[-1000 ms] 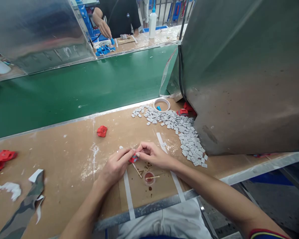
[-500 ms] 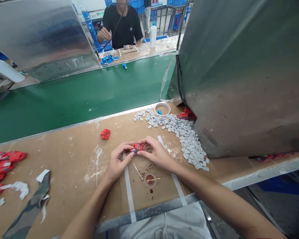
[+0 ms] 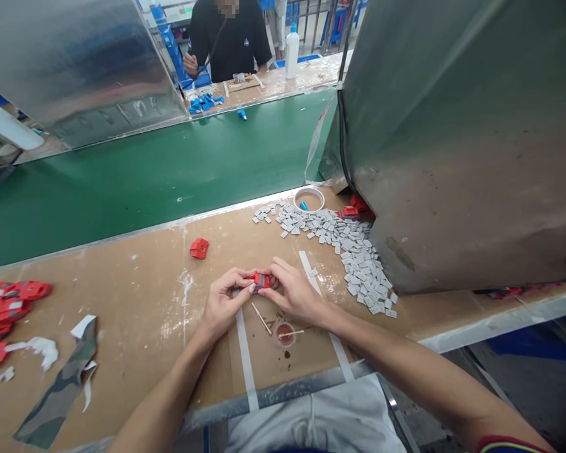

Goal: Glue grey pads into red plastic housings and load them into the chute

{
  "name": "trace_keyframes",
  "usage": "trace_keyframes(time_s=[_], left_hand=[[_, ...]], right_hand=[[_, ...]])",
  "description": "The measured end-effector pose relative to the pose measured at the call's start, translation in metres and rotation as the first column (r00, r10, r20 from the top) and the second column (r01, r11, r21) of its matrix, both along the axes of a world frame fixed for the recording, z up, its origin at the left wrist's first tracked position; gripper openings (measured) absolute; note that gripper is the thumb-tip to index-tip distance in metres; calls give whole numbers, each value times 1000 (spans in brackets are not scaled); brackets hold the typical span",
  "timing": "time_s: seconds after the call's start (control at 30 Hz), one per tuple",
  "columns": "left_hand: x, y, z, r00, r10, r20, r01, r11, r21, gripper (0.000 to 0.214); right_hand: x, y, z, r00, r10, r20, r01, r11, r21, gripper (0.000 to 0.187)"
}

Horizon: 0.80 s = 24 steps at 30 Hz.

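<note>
Both hands hold one small red plastic part [image 3: 261, 281] with a grey piece on its face, just above the workbench. My left hand [image 3: 225, 301] pinches its left side between thumb and fingers. On the right side, the fingers and thumb of my right hand [image 3: 295, 290] close around it, hiding part of it. Below the hands lie a thin white-tipped stick [image 3: 261, 318] and a small round dish [image 3: 285, 335] of reddish-brown liquid with another stick across it. Another red part [image 3: 199, 248] rests farther up the bench, left of the hands.
Many small grey plates [image 3: 358, 258] are spread at right, beside a tape roll [image 3: 309, 200] and a metal panel [image 3: 471, 157]. Red parts [image 3: 9, 308] and a camouflage strip [image 3: 59, 393] lie left. Beyond runs a green belt [image 3: 146, 170]; a person [image 3: 231, 44] sits across it.
The red part has turned slightly between my fingers, both hands staying in nearly the same place. The view has shifted a little, and the person across has lowered a hand.
</note>
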State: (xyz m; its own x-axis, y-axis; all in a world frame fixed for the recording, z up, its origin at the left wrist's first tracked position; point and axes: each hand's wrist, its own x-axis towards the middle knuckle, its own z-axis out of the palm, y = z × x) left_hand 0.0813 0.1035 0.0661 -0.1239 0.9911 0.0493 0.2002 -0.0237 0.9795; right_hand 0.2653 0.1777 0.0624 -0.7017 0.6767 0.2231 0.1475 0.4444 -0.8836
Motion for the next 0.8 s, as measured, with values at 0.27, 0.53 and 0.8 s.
trace_keyframes(time_s=[0.27, 0.53, 0.8], left_hand=[[5, 1, 0, 999, 49, 17, -50, 998, 23, 36], [-7, 1, -3, 936, -19, -351, 61, 992, 109, 32], [-3, -5, -4, 838, -94, -537, 206, 966, 154, 29]], right_hand=[[-10, 4, -8, 964, -64, -256, -69, 876, -478, 27], [-4, 8, -3, 990, -16, -143, 3, 996, -88, 9], [-6, -8, -10, 998, -31, 51, 25, 993, 117, 16]])
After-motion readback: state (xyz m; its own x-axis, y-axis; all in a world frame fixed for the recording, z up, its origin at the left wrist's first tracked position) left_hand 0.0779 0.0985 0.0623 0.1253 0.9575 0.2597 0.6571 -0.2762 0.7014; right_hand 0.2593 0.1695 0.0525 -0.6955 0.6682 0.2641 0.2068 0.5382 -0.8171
